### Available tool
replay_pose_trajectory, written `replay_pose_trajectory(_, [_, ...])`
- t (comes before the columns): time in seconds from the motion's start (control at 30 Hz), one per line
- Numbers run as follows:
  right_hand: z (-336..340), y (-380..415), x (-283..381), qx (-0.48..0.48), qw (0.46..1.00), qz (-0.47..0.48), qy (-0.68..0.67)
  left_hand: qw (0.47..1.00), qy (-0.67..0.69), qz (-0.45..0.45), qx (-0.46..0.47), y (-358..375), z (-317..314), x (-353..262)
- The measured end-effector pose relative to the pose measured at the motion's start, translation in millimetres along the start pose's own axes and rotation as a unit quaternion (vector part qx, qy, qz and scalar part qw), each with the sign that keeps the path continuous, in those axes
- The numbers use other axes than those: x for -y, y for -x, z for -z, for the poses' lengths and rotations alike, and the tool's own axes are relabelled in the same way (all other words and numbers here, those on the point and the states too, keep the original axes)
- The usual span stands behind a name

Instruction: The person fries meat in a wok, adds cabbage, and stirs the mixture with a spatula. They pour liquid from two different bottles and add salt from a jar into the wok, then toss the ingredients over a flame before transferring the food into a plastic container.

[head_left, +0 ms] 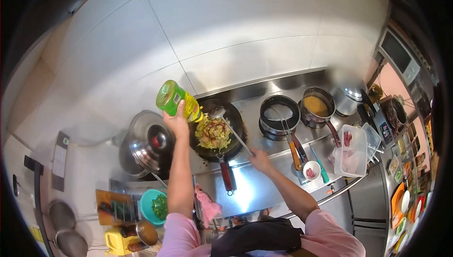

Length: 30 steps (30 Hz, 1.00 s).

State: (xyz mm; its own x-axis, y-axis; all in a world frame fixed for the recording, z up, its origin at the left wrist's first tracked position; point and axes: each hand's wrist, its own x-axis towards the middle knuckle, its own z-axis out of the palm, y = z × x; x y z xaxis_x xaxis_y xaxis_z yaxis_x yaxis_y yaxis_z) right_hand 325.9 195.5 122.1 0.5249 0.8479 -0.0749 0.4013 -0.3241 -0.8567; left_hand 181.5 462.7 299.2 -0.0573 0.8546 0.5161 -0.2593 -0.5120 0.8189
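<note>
My left hand [177,124] is closed round a green squeeze bottle [171,95] with a yellow label. The bottle is tilted, its neck pointing down over the wok [238,117]; I cannot see whether anything flows from it. Inside the wok lies a heap of shredded yellow-green vegetables with brown sauce [212,133]. My right hand [259,160] grips the handle of a metal spatula [239,137], whose head rests in the wok at the food's far edge. The wok's dark red handle [226,176] points toward me, untouched.
A lidded pan [146,143] stands left of the wok. To the right are a pot with a strainer [279,115], a saucepan of brown liquid [316,105], a small white bowl [311,170] and a plastic tub with meat [352,151]. A turquoise bowl of greens [154,205] sits lower left.
</note>
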Motion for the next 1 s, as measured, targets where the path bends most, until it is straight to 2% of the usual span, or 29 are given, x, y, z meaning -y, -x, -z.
replay_pose_trajectory(0.13, [-23.2,-11.9,-12.8,-0.003,0.999,0.003,0.054,0.999,0.023,-0.003,-0.034,-10.7,13.2,1.7])
replay_pose_trajectory(0.23, [-36.5,-17.4,-16.4,0.028,0.986,-0.009,0.163,0.995,0.065,0.018,-0.072,-8.5,38.9,-2.3])
replay_pose_trajectory(0.33, [-44.0,-10.0,10.3,-0.027,0.977,0.074,0.198,0.967,0.192,0.111,-0.125,6.1,81.1,-20.2])
replay_pose_trajectory(0.37, [-50.2,-12.6,23.7,-0.018,0.993,0.078,0.09,0.946,0.214,0.194,-0.151,7.7,110.3,-3.1])
replay_pose_trajectory(0.43, [-65.9,-21.3,59.9,0.011,0.989,0.075,-0.129,0.89,0.297,0.319,-0.137,24.6,145.4,-15.7])
replay_pose_trajectory(0.47, [-73.0,-22.4,80.2,0.046,0.96,0.043,-0.272,0.853,0.338,0.376,-0.129,34.4,162.0,-23.1])
replay_pose_trajectory(0.5, [-76.9,-22.3,110.0,0.083,0.909,0.008,-0.407,0.837,0.362,0.403,-0.08,44.4,181.1,-21.9])
replay_pose_trajectory(0.53, [-86.8,-24.8,131.9,0.124,0.838,-0.031,-0.53,0.834,0.374,0.397,-0.083,54.9,191.6,-27.9])
replay_pose_trajectory(0.57, [-105.6,-32.4,141.7,0.164,0.827,-0.023,-0.537,0.83,0.384,0.398,-0.069,66.5,204.0,-34.1])
replay_pose_trajectory(0.6, [-123.5,-31.5,146.9,0.222,0.832,-0.008,-0.509,0.838,0.387,0.37,-0.1,76.6,218.3,-27.8])
replay_pose_trajectory(0.67, [-147.5,11.7,166.9,0.331,0.822,-0.04,-0.462,0.907,0.262,0.208,-0.254,99.8,236.7,-37.9])
replay_pose_trajectory(0.73, [-152.9,80.2,176.1,0.446,0.8,-0.061,-0.396,0.934,0.142,0.102,-0.313,110.4,266.7,-73.9])
replay_pose_trajectory(0.77, [-145.2,99.0,182.1,0.469,0.815,0.005,-0.341,0.953,0.052,0.049,-0.295,112.5,287.4,-89.6])
replay_pose_trajectory(0.8, [-137.4,107.1,180.9,0.483,0.825,0.074,-0.286,0.954,-0.034,0.027,-0.296,111.7,313.2,-96.4])
replay_pose_trajectory(0.87, [-119.7,94.4,151.9,0.469,0.857,0.072,-0.2,0.939,-0.2,-0.007,-0.281,106.5,376.1,-106.7])
replay_pose_trajectory(0.93, [-88.7,93.6,141.5,0.377,0.905,-0.03,-0.196,0.929,-0.219,-0.032,-0.298,99.9,437.0,-104.9])
replay_pose_trajectory(1.0, [-66.0,88.1,122.7,0.355,0.908,-0.047,-0.216,0.921,-0.257,-0.02,-0.29,104.4,508.2,-80.2])
